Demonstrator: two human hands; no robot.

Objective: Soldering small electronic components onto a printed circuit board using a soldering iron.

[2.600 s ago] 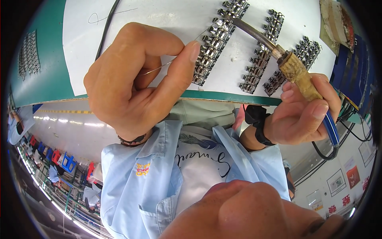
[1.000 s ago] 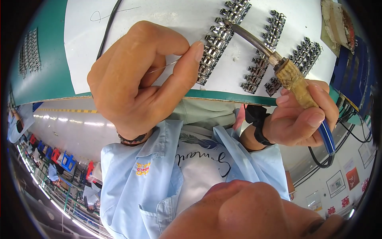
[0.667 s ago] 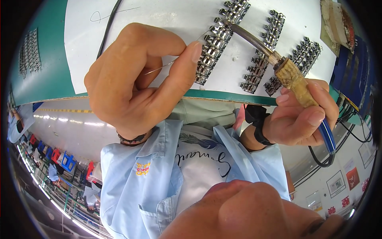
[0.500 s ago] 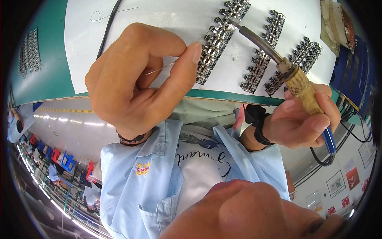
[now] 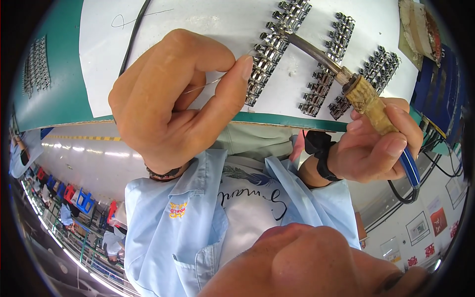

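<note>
My left hand (image 5: 170,101) pinches a thin solder wire (image 5: 204,85) between thumb and forefinger. The wire's free end reaches the left edge of a slanted row of small shiny metal parts (image 5: 267,62). In my right hand (image 5: 378,146) is a soldering iron (image 5: 316,52) with a worn, tan-wrapped grip and a blue end. Its tip lies over the upper part of that same row; whether it touches a part is too small to tell. To the right stand a second row of metal parts (image 5: 340,37) and a third group (image 5: 381,68).
Under the rows lies a white sheet (image 5: 163,17) on a green tabletop (image 5: 59,99). A black cable (image 5: 133,37) crosses the sheet. Further small metal pieces (image 5: 37,67) lie far left. At the right are a worn tan block (image 5: 418,32) and a blue object (image 5: 440,84).
The soldering iron has shifted left, its tip coming in over the row of metal parts. My left hand has moved slightly right with the solder wire.
</note>
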